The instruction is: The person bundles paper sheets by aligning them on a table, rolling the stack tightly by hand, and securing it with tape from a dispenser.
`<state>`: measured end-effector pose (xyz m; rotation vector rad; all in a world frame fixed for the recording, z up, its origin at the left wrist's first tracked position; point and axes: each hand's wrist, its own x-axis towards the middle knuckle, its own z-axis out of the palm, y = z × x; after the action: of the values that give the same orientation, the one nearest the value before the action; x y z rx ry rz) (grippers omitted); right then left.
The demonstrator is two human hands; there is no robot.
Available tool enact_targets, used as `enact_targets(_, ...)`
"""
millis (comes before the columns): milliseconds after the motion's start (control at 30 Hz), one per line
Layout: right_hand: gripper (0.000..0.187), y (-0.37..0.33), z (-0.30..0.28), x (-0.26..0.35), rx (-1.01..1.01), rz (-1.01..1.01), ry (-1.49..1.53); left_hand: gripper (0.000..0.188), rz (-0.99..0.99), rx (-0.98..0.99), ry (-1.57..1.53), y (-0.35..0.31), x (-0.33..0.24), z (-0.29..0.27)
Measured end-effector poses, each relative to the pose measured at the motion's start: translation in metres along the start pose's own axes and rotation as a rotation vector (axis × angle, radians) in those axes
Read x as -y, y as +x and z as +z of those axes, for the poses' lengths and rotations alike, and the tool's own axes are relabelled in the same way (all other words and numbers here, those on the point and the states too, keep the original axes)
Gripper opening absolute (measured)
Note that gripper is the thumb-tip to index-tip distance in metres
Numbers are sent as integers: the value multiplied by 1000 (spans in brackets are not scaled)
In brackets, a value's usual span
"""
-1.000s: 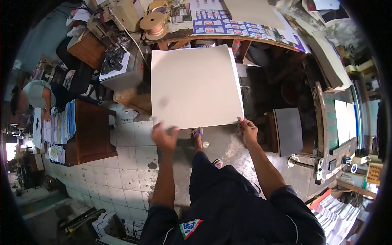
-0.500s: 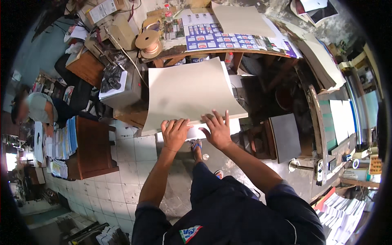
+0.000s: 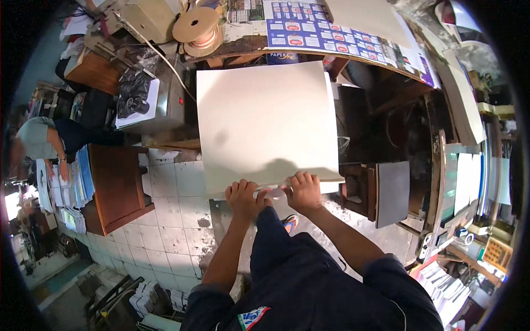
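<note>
Sheet is grasped along its near edge by the left hand and right hand, fingers curled over.

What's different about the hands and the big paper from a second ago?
The bare right hand let go of the large cream rectangular sheet at its near right corner and moved left along the near edge. The bare left hand moved right, onto that edge too. The round tan spool stayed where it was.
</note>
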<state>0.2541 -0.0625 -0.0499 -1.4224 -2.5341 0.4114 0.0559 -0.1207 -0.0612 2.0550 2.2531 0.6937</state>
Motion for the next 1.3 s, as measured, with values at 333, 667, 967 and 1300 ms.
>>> enact_targets(333, 36, -12, -82, 4, -105, -19, 108, 55, -41, 66, -109, 22, -36, -98)
enact_targets(667, 48, -66, -24, -194, 319, 1021, 862, 35, -1060, 455, -619, -90, 119, -16)
enact_targets(967, 40, -67, -60, -216, 438, 681, 420, 25, -676, 75, -399, -154, 63, 55)
enact_targets(1300, 52, -63, -268, -234, -481, 420, 1056, 51, -1070, -460, -1305, -63, -139, -7)
